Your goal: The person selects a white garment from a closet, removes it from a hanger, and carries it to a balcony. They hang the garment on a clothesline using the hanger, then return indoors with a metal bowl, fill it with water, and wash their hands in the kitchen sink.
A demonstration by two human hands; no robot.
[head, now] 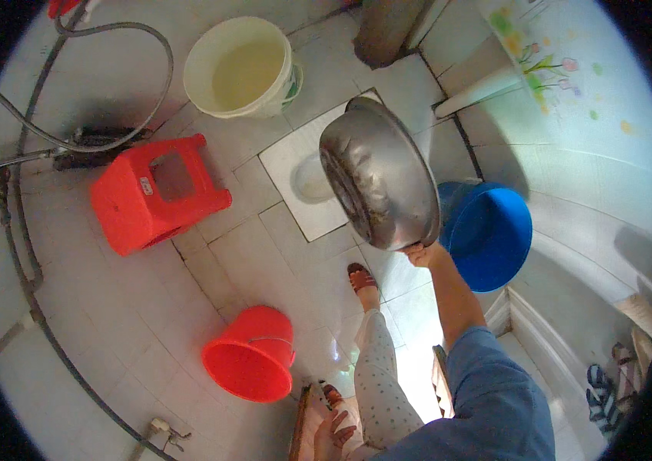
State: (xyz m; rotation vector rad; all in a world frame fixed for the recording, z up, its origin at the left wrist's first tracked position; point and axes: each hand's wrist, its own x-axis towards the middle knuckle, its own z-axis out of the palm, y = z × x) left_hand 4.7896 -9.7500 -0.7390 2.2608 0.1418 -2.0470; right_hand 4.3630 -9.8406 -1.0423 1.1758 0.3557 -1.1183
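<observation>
My right hand (422, 254) grips the rim of a large dented metal basin (386, 173), which is tipped on its side with its stained underside towards me. The basin hangs over a white squat toilet (285, 167) and hides part of it. Low in the view, beside my leg, my left hand (334, 435) has its fingers a little apart and nothing in it. A blue bucket (490, 236) stands just right of the basin, partly behind it.
A pale bucket (239, 69) holds yellowish liquid beyond the toilet. At the left lie a red plastic stool (153, 193) on its side and, nearer me, a tipped red bucket (254, 354). A hose (167, 63) loops at the upper left. Slippers (602, 397) rest at the lower right.
</observation>
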